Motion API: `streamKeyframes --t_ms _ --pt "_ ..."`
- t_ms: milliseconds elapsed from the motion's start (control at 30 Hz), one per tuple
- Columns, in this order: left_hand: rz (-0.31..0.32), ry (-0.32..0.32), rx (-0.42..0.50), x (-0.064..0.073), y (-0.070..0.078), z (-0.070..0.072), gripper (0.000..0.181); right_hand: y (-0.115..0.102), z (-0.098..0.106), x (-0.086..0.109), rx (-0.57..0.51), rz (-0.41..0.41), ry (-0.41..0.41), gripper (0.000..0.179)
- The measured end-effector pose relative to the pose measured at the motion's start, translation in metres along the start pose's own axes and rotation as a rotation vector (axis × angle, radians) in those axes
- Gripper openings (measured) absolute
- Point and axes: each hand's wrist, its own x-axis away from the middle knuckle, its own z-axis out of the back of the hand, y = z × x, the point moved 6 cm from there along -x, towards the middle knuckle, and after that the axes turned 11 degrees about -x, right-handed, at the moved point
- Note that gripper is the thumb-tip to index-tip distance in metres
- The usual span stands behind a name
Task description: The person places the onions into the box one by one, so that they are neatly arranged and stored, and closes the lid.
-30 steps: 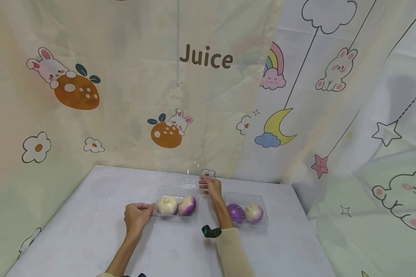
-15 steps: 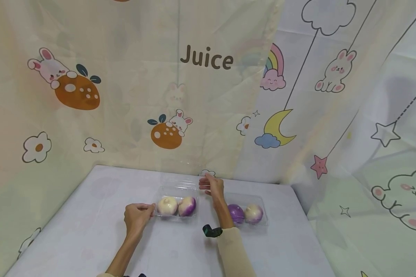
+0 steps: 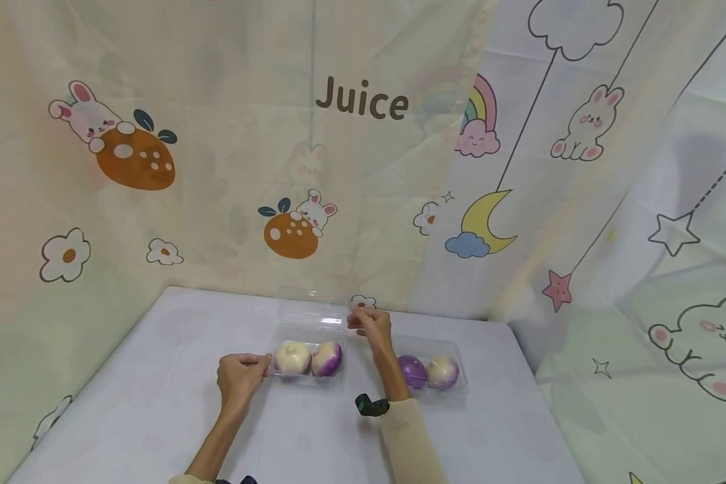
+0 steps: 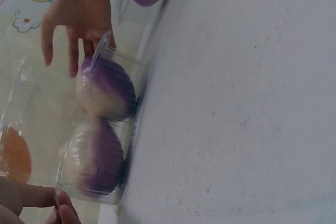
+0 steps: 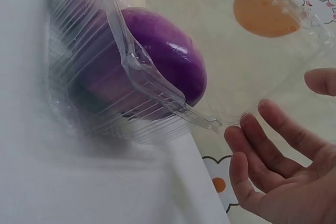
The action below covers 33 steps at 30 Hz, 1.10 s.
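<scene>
A clear plastic clamshell box (image 3: pixel 310 381) sits on the table with its lid (image 3: pixel 314 312) raised at the back. Inside lie two round purple-and-white vegetables, like turnips or onions: a mostly cream one (image 3: pixel 293 358) and a purple-sided one (image 3: pixel 327 359). My left hand (image 3: pixel 239 378) pinches the box's left rim between thumb and fingers, seen also in the left wrist view. Beside the lid's right edge is my right hand (image 3: pixel 372 329); its fingers bend loosely and the thumb stands apart. In the right wrist view its fingertips (image 5: pixel 247 121) are right at the clear lid's edge.
To the right, partly behind my right forearm, a second clear box (image 3: pixel 460 349) holds a purple vegetable (image 3: pixel 412 372) and a paler one (image 3: pixel 443 372). The white table (image 3: pixel 314 430) ends at a printed curtain (image 3: pixel 236 168) behind and at the sides.
The reflections on the raised lid have shifted left and down, as its tilt changes slightly. My right hand's fingers have drawn in a little. My left hand stays on the rim.
</scene>
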Motion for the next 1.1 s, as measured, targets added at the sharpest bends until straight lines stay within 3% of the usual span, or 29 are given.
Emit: streamKeyframes --t_ms 333,567,800,1100 --pt "-0.005 -0.008 -0.009 -0.002 0.0 0.0 0.024 -0.005 0.001 0.005 0.038 0.027 -0.068 0.026" --pt "-0.012 -0.018 -0.014 -0.002 0.0 -0.001 0.024 -0.013 0.0 0.009 0.117 0.099 -0.122 0.021" --pt "-0.013 -0.033 -0.009 -0.001 0.0 -0.002 0.025 -0.012 0.004 0.013 0.212 0.058 -0.167 0.021" --pt "-0.012 -0.028 -0.007 -0.001 -0.001 -0.002 0.026 -0.011 0.004 0.018 0.291 0.086 -0.187 0.021"
